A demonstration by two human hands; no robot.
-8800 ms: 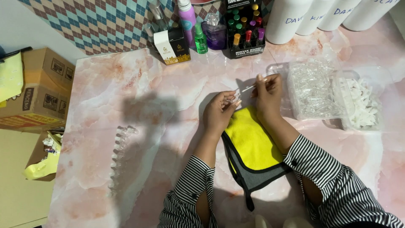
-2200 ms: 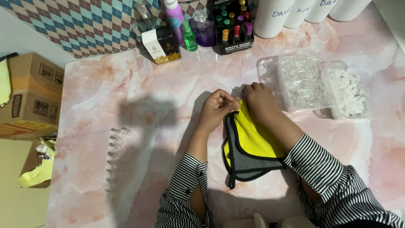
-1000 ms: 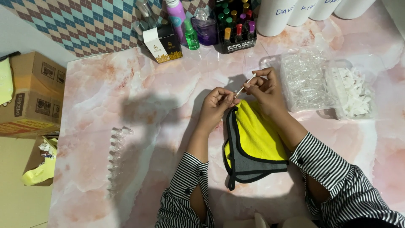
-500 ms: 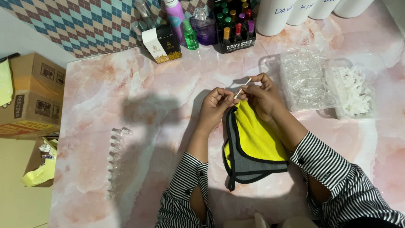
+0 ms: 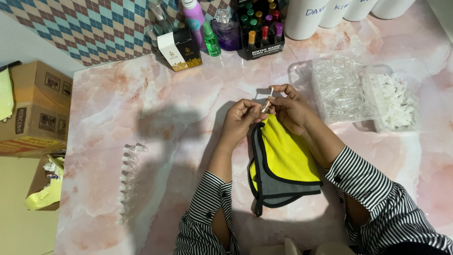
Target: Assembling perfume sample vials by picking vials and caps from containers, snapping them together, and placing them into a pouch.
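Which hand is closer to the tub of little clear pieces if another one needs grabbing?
Probably the right hand. It sits beside the clear tub on the person's right. The left hand is farther away, across the yellow cloth. Both hands are pinching a small thin piece together.

Since approx 9 s ago my hands dropped onto the yellow cloth, then came back up w/ the small clear vial betw. them. Now my left hand and right hand are closer together than a sec ago, vial more upright, its stick tip pointing toward the table's far edge. Cloth's grey edge folded over more vs. first pic.
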